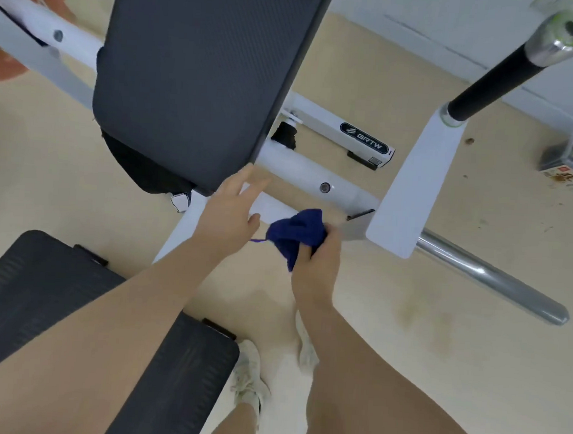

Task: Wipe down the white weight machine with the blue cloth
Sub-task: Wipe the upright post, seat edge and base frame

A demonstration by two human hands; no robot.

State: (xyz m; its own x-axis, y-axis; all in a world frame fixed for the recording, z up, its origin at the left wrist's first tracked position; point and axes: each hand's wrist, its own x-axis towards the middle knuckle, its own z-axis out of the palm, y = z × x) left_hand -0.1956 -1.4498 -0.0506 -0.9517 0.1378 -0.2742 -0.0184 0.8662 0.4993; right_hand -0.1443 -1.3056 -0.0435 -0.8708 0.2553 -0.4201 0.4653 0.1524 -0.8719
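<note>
The white weight machine [318,175] fills the middle of the view, with a dark back pad [193,77] above and a dark seat pad [70,321] at the lower left. My right hand [316,255] grips the bunched blue cloth [294,234] just in front of the white frame tube, near a white flat plate [414,191]. My left hand [232,210] hovers with fingers straight beside the cloth, at the lower edge of the back pad, over the white tube.
A chrome bar [492,279] sticks out to the right from the plate. A black-gripped handle [498,75] rises at the upper right. A small box [570,163] lies on the beige floor at the right. My shoes [251,379] stand below the frame.
</note>
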